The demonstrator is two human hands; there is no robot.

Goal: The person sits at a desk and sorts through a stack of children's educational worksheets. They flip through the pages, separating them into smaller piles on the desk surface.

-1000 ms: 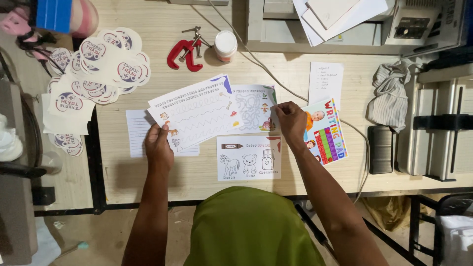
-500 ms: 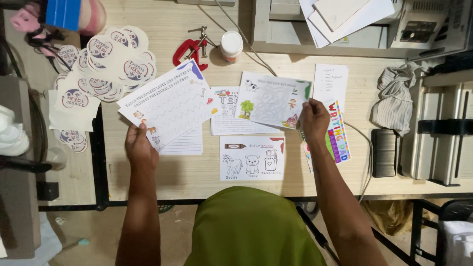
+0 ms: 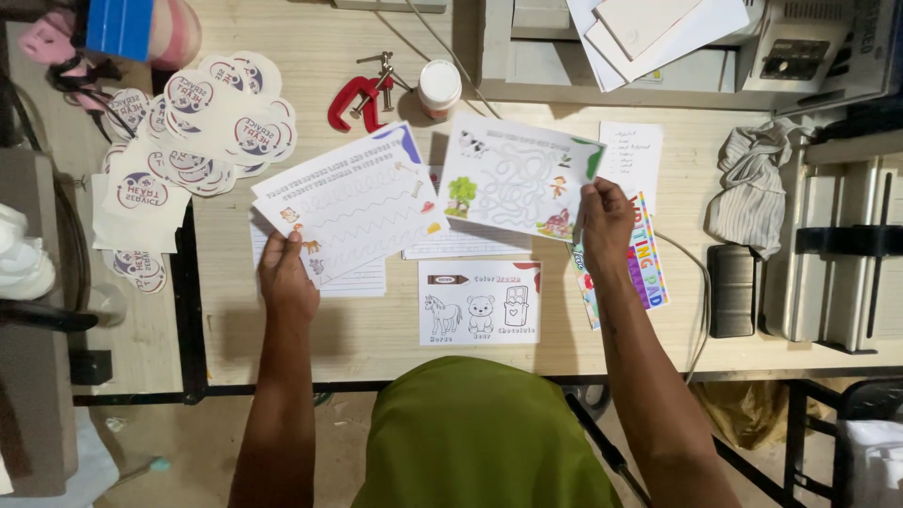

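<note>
**One head camera, looking straight down at the table**

There is a single view, worn on the person's head and facing almost straight down. It sits close enough that the green garment (image 3: 480, 433) fills the bottom middle and both forearms run up from the lower edge to the left hand (image 3: 287, 282) and right hand (image 3: 605, 224). The wooden table (image 3: 376, 339) fills the middle of the picture, its far side towards the top edge. A grey machine (image 3: 837, 282) seems to stand at the right, cut off by the edge. No second view shares the scene.
</note>
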